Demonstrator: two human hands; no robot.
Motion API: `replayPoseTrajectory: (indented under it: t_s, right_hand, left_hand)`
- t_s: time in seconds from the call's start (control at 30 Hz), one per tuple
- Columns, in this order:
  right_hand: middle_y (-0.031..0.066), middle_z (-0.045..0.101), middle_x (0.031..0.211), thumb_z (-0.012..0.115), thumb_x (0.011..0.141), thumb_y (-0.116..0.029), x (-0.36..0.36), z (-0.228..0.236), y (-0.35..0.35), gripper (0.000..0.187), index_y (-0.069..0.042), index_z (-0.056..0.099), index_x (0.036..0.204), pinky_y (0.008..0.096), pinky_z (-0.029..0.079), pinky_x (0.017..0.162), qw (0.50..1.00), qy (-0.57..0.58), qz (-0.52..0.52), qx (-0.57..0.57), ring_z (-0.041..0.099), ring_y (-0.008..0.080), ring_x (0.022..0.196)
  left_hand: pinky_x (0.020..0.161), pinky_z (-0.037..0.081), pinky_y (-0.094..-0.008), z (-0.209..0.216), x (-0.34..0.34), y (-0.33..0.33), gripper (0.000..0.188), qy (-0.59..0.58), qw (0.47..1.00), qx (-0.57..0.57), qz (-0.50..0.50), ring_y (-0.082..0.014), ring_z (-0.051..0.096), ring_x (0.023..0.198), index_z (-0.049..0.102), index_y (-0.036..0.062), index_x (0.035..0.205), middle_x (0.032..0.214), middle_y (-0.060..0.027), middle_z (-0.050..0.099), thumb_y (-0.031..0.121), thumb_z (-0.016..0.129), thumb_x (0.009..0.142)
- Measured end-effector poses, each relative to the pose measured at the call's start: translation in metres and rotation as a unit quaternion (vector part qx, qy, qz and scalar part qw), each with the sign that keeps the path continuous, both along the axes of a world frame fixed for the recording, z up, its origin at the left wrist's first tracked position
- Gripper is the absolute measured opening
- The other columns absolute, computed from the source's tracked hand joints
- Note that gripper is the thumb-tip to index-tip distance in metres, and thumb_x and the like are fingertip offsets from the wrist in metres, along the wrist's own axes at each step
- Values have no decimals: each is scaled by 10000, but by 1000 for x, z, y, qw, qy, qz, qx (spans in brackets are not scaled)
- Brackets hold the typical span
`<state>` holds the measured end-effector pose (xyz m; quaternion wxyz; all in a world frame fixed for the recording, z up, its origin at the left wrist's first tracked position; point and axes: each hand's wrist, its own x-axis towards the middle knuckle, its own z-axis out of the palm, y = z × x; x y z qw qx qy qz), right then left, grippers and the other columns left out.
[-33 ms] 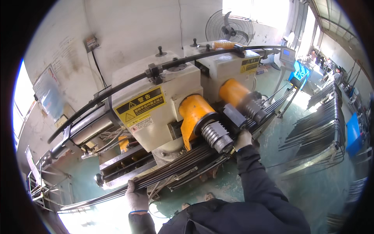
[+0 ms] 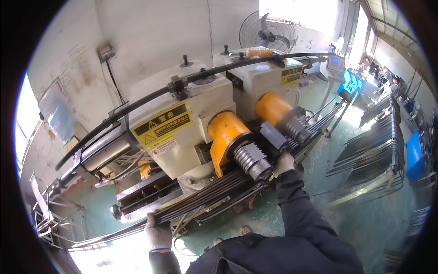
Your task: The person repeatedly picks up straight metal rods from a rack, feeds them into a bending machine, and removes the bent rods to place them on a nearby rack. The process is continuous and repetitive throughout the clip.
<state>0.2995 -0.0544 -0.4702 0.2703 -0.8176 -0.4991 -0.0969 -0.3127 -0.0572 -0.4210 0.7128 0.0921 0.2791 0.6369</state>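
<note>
Rack (image 2: 365,186) of dark bars (image 2: 379,139) at right.
Left hand (image 2: 158,236) touches long rods (image 2: 200,197), right hand (image 2: 284,163) beside a roller (image 2: 251,159); cannot tell either grip.

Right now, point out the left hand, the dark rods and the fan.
Left hand (image 2: 158,234): head view, back of the glove.
Dark rods (image 2: 200,197): head view, bundle's stretch between the hands.
Fan (image 2: 268,36): head view, central hub.

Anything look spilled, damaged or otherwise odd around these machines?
No spill or break stands out. One oddity: the rear orange cylinder looks blurred while the front orange cylinder is sharp; whether from motion or a smudged view, I cannot tell. The wall has dark stains.
</note>
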Motion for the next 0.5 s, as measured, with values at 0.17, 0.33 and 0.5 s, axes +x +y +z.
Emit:
replayPoseTrajectory:
  t_s: [0.17,0.33,0.5]
  right_hand:
    - [232,792,1027,820,690,-121,-22,4,11,273,-42,824,951,500,623,913,997,9,-10,-72,762,454,1031]
    - [181,796,1126,741,844,-119,-16,3,18,307,-40,790,1137,426,598,990,982,-72,-16,-175,744,400,1127]
    - [135,780,1225,532,1026,-49,-25,-15,22,368,-45,655,1373,389,579,1022,996,88,20,-15,720,348,1196]
  left_hand:
    - [1080,574,-560,9,-55,-16,260,53,993,-9,101,-328,725,1093,711,45,1130,1072,-114,767,302,671,1121]
    - [1036,623,-542,-16,-77,-20,173,-5,983,-54,177,-321,744,1083,677,44,1132,1078,-117,775,214,643,1133]
    - [1050,629,-511,-21,-26,-27,258,44,989,-19,140,-328,752,1114,714,16,1119,1087,-140,780,271,673,1124]
